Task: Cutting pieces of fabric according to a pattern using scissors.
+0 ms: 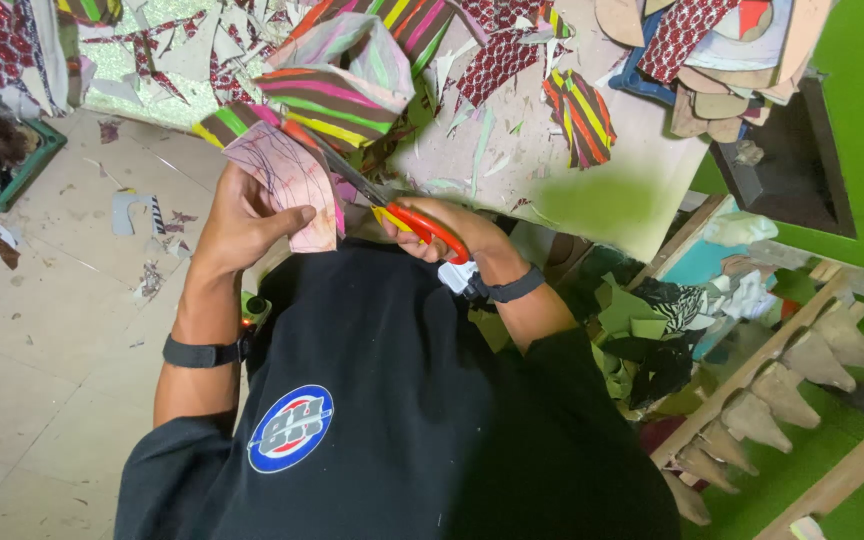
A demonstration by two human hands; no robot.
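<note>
My left hand (242, 215) grips a piece of striped fabric (337, 90) with brown, pink, green and yellow bands; its pale pink underside (287, 180) faces me. My right hand (452, 232) is closed on the red and yellow handles of a pair of scissors (422, 228). The scissors' metal blades (347, 175) reach into the fabric's edge beside my left thumb. Both wrists carry dark bands. My black shirt fills the bottom middle.
A worktable (592, 190) strewn with fabric scraps lies ahead. Cut sole-shaped pieces are piled at the top right (722, 60). A wooden rack of shoe lasts (802, 360) stands at the right. Green scraps (642, 320) lie below the table. Tiled floor is at the left.
</note>
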